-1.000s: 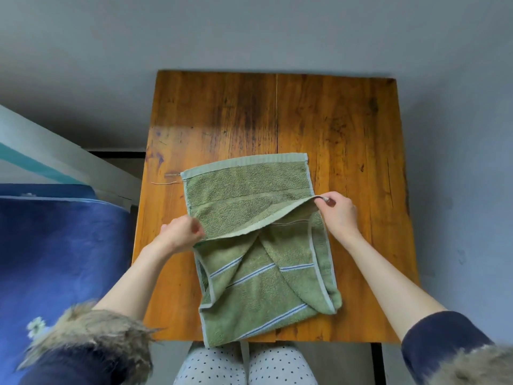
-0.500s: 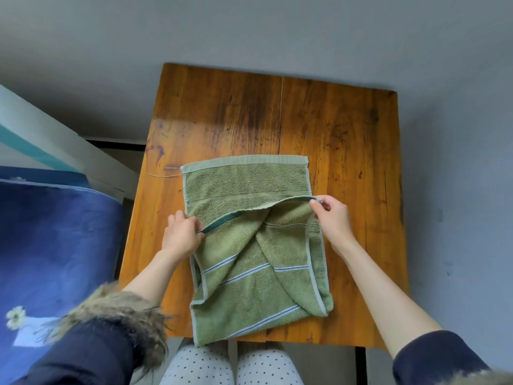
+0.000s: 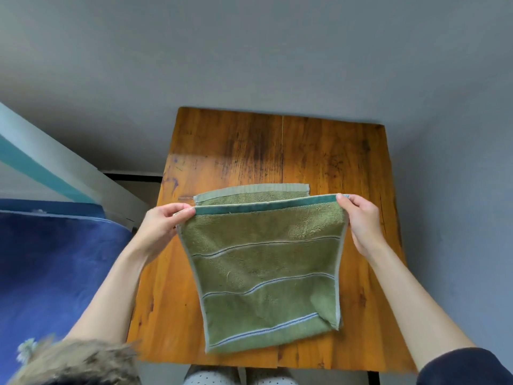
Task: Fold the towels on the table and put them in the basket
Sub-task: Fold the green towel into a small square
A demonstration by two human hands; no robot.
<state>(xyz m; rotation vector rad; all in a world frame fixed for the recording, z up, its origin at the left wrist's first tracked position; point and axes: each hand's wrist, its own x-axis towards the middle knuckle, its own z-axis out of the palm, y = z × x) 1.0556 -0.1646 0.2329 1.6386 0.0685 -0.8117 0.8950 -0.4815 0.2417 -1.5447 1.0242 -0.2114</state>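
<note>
- The green towel point(image 3: 263, 276) lies on the wooden table point(image 3: 227, 151), half folded.
- The left hand point(image 3: 162, 227) and right hand point(image 3: 361, 220) each pinch a corner of the upper layer.
- Align the held hem with the far hem; the far-right corners appear offset.
- Basket: not visible.

Nubby green terry-cloth towel point(image 3: 266, 273) on a glossy, scuffed wooden table point(image 3: 327, 151)

Lower layer of towel point(image 3: 266, 262) hidden under upper layer, only far hem strip showing; table point(image 3: 227, 151) near edge partly behind forearms; fur-trimmed sleeve point(image 3: 75, 362) blurred, cut by bottom edge; blue cloth point(image 3: 55, 273) cut by left edge; basket nowhere discernible
</note>
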